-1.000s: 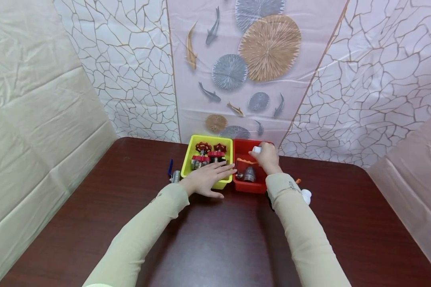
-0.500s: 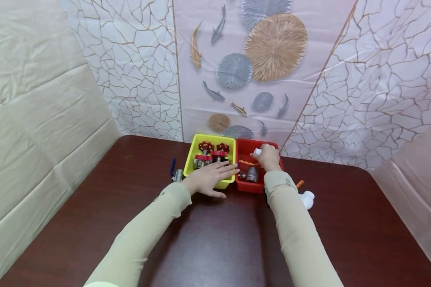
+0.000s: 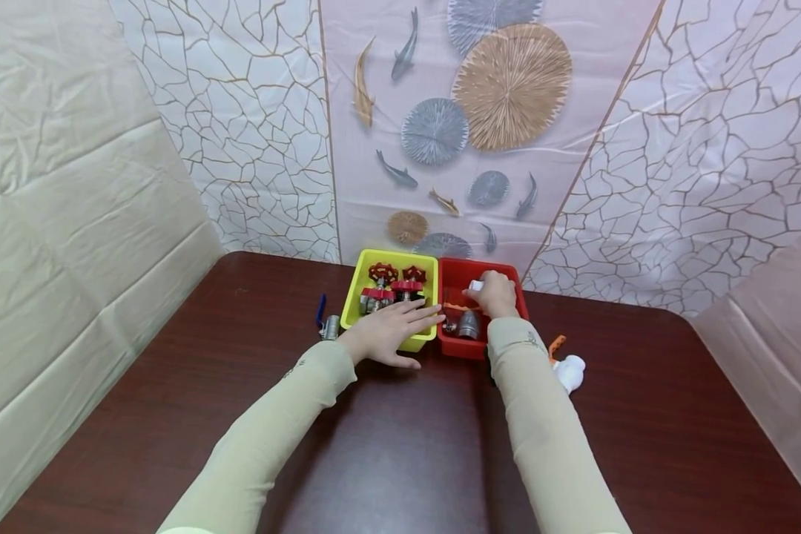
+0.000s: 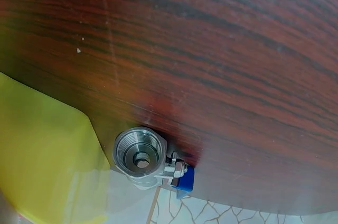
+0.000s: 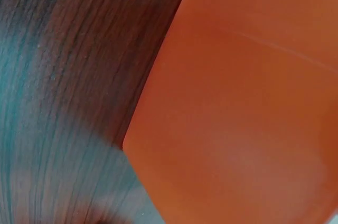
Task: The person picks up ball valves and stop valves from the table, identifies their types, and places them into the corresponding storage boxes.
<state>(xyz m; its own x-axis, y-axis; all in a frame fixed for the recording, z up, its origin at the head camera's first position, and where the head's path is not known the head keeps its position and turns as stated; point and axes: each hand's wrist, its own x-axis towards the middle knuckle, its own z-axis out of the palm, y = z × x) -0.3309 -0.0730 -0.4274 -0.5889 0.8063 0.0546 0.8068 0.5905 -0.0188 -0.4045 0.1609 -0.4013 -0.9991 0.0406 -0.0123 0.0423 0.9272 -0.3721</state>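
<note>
My right hand (image 3: 497, 295) reaches into the red bin (image 3: 463, 348) and pinches a white plastic fitting (image 3: 475, 285) between thumb and fingers. Most of that fitting is hidden by the hand. Below it in the bin lie an orange handle (image 3: 460, 306) and a grey, tapered metal fitting (image 3: 469, 325). Fingers spread, my left hand (image 3: 389, 332) lies over the front of the yellow bin (image 3: 414, 344). Inside that bin are several gate valves (image 3: 383, 274) with red handwheels. The right wrist view has only the bin's outer wall (image 5: 237, 118) and the table, with neither hand showing.
A metal ball valve (image 3: 331, 327) with a blue lever stands left of the yellow bin; the left wrist view shows its threaded opening (image 4: 140, 152). On the right, beside my sleeve, is a white valve (image 3: 570, 373) with an orange handle. Patterned cloth hangs behind the table.
My right hand has shifted slightly down and left inside the red bin, the white fitting with it. The right sleeve has moved left, uncovering more of the orange-handled valve. My left hand stays in place.
</note>
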